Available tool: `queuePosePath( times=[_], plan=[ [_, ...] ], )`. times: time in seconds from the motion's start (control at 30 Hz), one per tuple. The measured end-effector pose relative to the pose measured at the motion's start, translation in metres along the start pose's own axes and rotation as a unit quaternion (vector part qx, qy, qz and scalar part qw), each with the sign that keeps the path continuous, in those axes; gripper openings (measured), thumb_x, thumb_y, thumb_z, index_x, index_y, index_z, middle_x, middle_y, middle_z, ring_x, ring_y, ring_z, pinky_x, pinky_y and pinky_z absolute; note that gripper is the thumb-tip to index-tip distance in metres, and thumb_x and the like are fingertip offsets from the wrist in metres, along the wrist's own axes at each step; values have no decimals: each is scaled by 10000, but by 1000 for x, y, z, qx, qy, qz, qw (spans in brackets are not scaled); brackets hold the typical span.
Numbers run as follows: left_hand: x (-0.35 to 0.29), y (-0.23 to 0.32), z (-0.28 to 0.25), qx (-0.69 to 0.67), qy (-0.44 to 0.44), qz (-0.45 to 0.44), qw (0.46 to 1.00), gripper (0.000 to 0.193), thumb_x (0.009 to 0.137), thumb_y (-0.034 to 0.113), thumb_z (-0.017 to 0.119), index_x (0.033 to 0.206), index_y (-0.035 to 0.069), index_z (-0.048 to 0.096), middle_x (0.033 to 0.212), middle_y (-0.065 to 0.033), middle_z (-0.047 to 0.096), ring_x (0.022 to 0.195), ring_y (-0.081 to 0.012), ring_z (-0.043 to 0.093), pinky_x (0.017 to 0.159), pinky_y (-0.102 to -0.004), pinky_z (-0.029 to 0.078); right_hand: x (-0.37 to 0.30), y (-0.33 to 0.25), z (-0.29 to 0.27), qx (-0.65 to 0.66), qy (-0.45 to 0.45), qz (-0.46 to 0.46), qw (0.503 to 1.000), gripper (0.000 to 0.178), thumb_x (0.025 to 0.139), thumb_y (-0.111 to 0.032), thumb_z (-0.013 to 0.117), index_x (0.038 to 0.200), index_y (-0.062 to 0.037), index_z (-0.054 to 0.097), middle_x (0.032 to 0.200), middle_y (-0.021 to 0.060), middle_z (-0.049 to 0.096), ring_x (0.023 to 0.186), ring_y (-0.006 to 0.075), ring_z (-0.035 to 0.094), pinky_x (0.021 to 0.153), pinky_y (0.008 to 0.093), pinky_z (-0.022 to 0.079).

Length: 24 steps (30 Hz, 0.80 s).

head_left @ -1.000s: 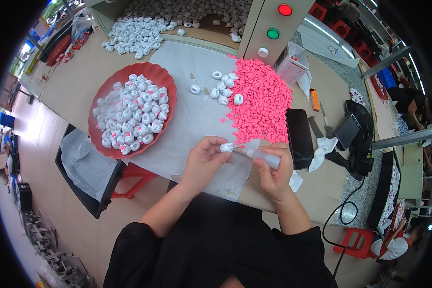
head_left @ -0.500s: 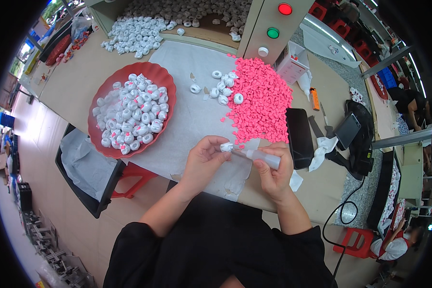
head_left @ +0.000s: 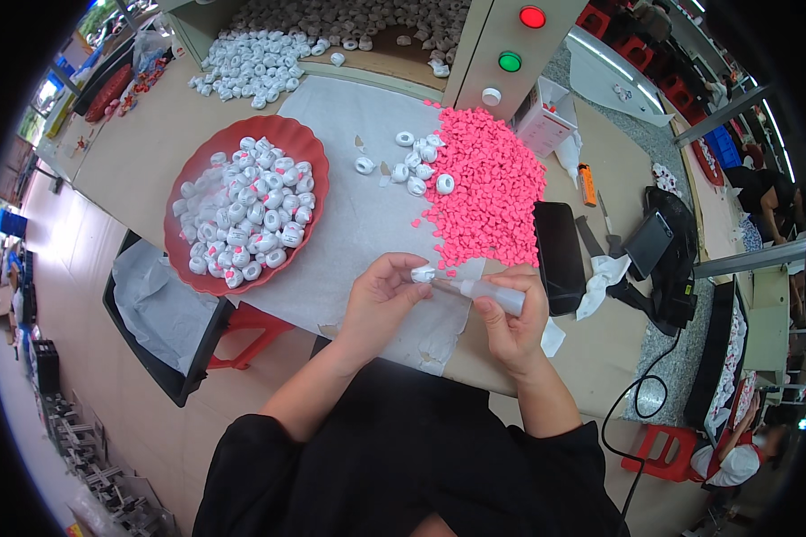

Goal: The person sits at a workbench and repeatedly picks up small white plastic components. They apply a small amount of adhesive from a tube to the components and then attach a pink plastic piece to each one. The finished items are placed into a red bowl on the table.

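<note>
Between the thumb and fingers of my left hand (head_left: 381,294) is a small white rounded piece (head_left: 423,274). A translucent squeeze bottle (head_left: 497,294) with a thin nozzle is gripped in my right hand (head_left: 518,327). Its tip points left at the white piece, close to it; whether they touch I cannot tell. Just beyond my hands lies a wide heap of small pink pieces (head_left: 484,188). Several loose white pieces (head_left: 415,186) rest along its left edge. To the left, a red scalloped bowl (head_left: 177,179) holds many white pieces, some with pink bits on them.
White paper (head_left: 349,215) covers the table's middle. At the right lie a black phone (head_left: 557,255), an orange lighter (head_left: 587,185), a knife (head_left: 606,215) and a crumpled tissue (head_left: 603,282). A cabinet panel with buttons (head_left: 509,62) stands behind. More white pieces (head_left: 255,67) pile up at the back left.
The squeeze bottle has shifted very slightly to the right in my right hand. My left hand keeps its place with the white piece.
</note>
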State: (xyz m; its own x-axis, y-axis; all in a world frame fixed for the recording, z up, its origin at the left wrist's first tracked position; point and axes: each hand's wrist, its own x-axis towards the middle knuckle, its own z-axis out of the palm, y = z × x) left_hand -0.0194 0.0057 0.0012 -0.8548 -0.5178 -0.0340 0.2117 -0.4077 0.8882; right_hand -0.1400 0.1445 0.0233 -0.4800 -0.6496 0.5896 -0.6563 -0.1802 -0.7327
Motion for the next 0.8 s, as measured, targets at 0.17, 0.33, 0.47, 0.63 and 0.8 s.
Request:
queuePosePath(
  times=[0.17,0.33,0.47,0.63,0.8],
  plan=[
    [-1,-1,-3,-9,-6,-8,1000,259,807,-57,553,1052,-4,488,967,-51,548,898,-113,534,794,-258,450,13,-7,-3,401,132,212,882,252,791,-28,619,996,-19,472,922,91,533,729,165,557,650,278,466],
    [-6,-1,1,82,-103,8,991,245,811,-54,556,1043,-12,490,1014,-55,525,973,-106,512,856,-253,421,16,-1,-10,495,148,360,776,297,768,13,621,1041,-33,513,933,95,586,798,203,610,703,314,494],
    [-16,-5,0,209,-184,-18,960,239,810,-49,562,1037,-14,496,1020,-58,521,974,-107,510,859,-257,419,16,8,-17,462,113,383,792,311,759,16,629,1047,-14,515,937,99,584,817,196,608,743,298,482],
    [-29,15,6,49,-108,-151,981,242,799,-59,569,1027,-14,499,971,-63,557,941,-121,537,859,-263,423,24,3,-17,290,61,350,888,299,749,4,643,1012,20,502,892,81,584,787,133,578,736,251,453],
    [-4,12,-10,-49,53,3,997,251,790,-51,579,1025,-15,500,964,-87,579,920,-151,560,852,-277,432,35,8,-17,250,11,374,893,281,758,-26,595,1014,35,495,813,70,580,766,113,564,712,243,450]
  ],
)
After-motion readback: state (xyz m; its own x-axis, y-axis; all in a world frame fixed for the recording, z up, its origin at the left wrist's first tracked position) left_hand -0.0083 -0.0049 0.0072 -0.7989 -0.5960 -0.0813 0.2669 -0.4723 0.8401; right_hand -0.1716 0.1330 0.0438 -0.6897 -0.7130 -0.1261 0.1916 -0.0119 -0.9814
